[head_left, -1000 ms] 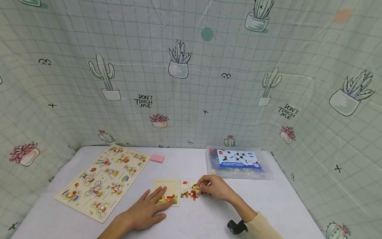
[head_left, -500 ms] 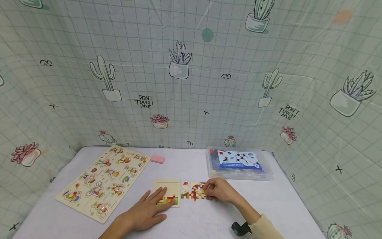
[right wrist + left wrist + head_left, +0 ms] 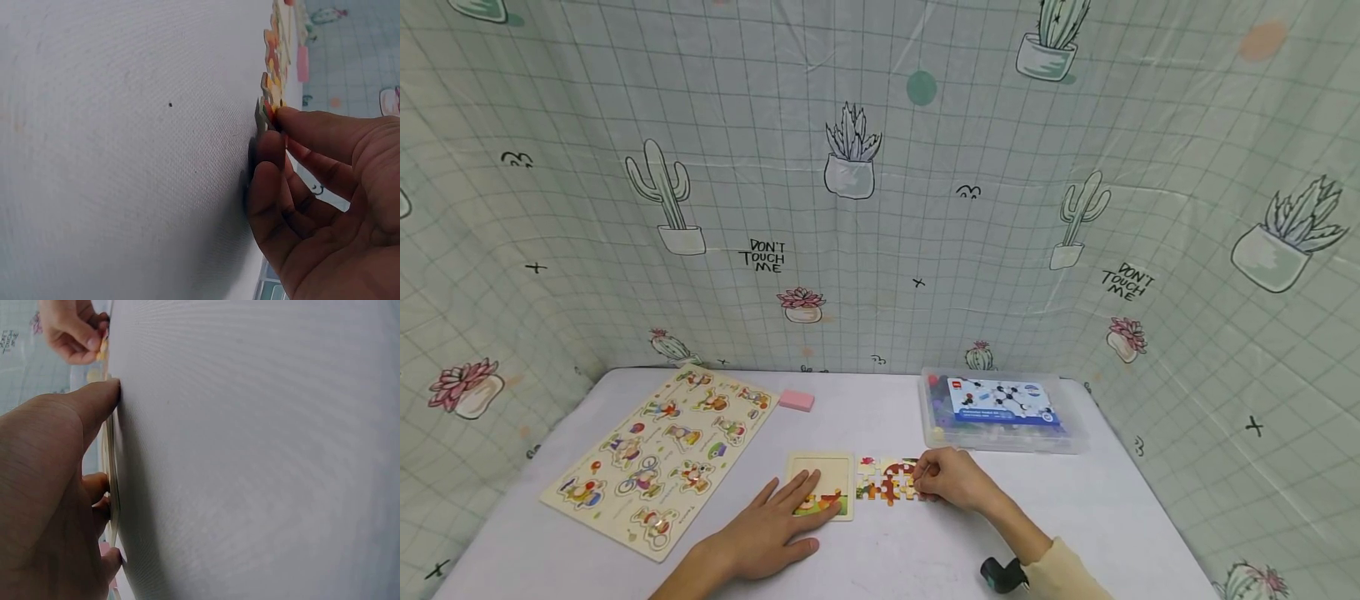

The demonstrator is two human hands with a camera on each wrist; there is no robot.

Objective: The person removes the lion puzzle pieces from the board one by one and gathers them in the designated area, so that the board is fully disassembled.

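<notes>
My left hand (image 3: 775,529) lies with its fingers spread over a small square wooden puzzle tray (image 3: 832,472), which shows a strip of coloured picture along its bottom. In the left wrist view the left fingertips rest along the tray's edge. Right of the tray, several joined jigsaw pieces (image 3: 886,481) lie on the table, showing red, orange and yellow print. At their right end my right hand (image 3: 957,478) pinches a puzzle piece (image 3: 269,114) between thumb and fingertips, low against the table. The fingers hide much of that piece in the head view.
A large wooden board (image 3: 662,450) with animal picture pieces lies at the left. Behind the tray sits a pink block (image 3: 797,401). A clear plastic case (image 3: 1000,408) with a molecule label stands back right. Near the right forearm lies a black object (image 3: 1002,575).
The right hand has shifted a little to the right and down along the joined pieces, uncovering more of them, and then held nearly still. The left hand stays on the tray.
</notes>
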